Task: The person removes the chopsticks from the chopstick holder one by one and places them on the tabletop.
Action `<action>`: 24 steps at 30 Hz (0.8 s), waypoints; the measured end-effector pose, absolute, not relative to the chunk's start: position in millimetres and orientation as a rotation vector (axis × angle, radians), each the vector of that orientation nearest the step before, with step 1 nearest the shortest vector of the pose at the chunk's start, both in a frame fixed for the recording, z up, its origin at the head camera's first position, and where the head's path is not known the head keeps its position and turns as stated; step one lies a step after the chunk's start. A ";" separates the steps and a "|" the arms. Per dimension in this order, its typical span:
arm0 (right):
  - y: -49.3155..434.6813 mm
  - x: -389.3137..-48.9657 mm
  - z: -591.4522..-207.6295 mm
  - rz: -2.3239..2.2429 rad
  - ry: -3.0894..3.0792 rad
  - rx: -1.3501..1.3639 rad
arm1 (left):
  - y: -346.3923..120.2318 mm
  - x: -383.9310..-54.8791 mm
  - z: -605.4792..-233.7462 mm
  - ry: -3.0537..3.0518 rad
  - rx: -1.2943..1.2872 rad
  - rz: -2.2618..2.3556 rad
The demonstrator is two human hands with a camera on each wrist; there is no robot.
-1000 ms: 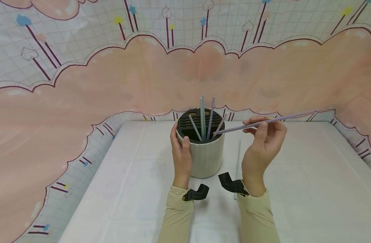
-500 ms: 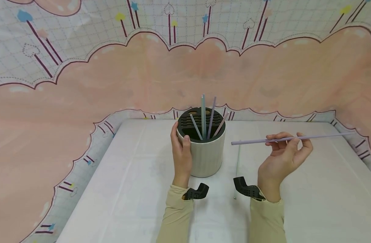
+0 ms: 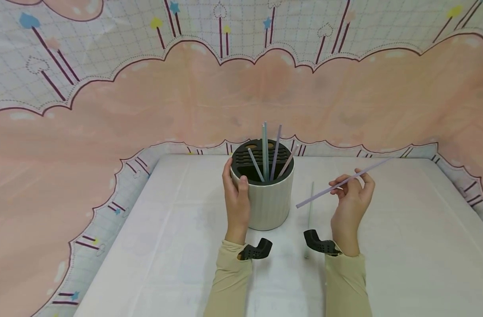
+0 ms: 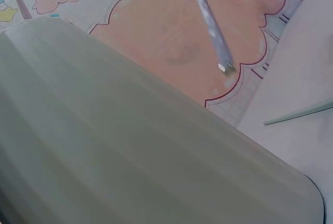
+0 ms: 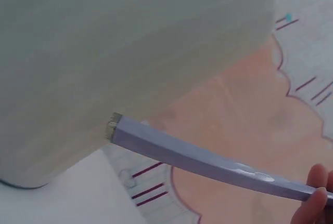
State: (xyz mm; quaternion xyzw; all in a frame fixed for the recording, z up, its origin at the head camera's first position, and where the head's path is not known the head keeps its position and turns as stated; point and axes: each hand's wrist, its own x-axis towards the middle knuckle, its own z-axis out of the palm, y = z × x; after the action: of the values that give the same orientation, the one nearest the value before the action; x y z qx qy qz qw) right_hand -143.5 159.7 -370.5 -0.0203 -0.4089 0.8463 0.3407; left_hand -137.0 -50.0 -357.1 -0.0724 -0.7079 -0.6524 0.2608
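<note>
My left hand (image 3: pixel 237 202) grips the side of a round, ribbed, off-white holder (image 3: pixel 268 207) with a black slotted top. Several thin pastel sticks (image 3: pixel 265 152) stand in the top's open compartment, their lower ends hidden. My right hand (image 3: pixel 349 207) pinches a long lavender stick (image 3: pixel 322 193) to the right of the holder. The stick slants, its near end low toward the holder and apart from it. In the right wrist view, the lavender stick (image 5: pixel 208 167) has a blunt, greyish end. Close up, the holder (image 4: pixel 156 125) fills much of the left wrist view.
On the white table (image 3: pixel 178 246), a thin pale green stick (image 3: pixel 310 211) lies between the holder and my right hand, partly covered by the right wrist mount (image 3: pixel 320 243). Behind the table hangs a patterned peach and white cloth (image 3: pixel 210 105).
My right hand first drew the lavender stick rightward, away from the holder's top, then came back left. The stick has tilted, its near end lower. The left hand stays on the holder.
</note>
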 end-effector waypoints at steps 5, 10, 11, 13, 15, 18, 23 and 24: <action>167.1 -159.1 -403.5 2.184 -1.400 -0.204 | -48.8 -134.3 -353.3 -1.919 -0.187 -1.771; 172.0 -173.8 -435.6 2.104 -1.814 -0.215 | -49.5 -136.6 -354.7 -1.912 -0.203 -1.773; 173.4 -178.5 -445.8 2.089 -1.867 -0.191 | -49.7 -137.0 -354.9 -1.908 -0.208 -1.777; 165.6 -175.3 -442.3 1.949 -2.047 -0.253 | -49.8 -137.5 -355.3 -1.907 -0.211 -1.782; 163.3 -176.3 -444.7 1.948 -2.123 -0.268 | -51.5 -143.9 -363.3 -1.906 -0.216 -1.781; 156.5 -170.8 -434.3 1.897 -2.273 -0.337 | -53.7 -152.8 -375.3 -1.918 -0.214 -1.761; 155.2 -169.6 -434.0 1.774 -2.489 -0.326 | -55.6 -160.0 -385.3 -1.926 -0.214 -1.743; 155.2 -169.7 -435.4 1.733 -2.537 -0.323 | -55.6 -160.2 -385.3 -1.923 -0.216 -1.742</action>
State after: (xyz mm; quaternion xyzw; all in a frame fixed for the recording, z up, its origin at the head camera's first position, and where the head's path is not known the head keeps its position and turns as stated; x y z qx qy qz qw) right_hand -169.7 155.2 -435.4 -0.1045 -0.8209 0.5608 0.0263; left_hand -160.2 -55.6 -385.3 -0.0801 -0.7121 -0.6450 0.2654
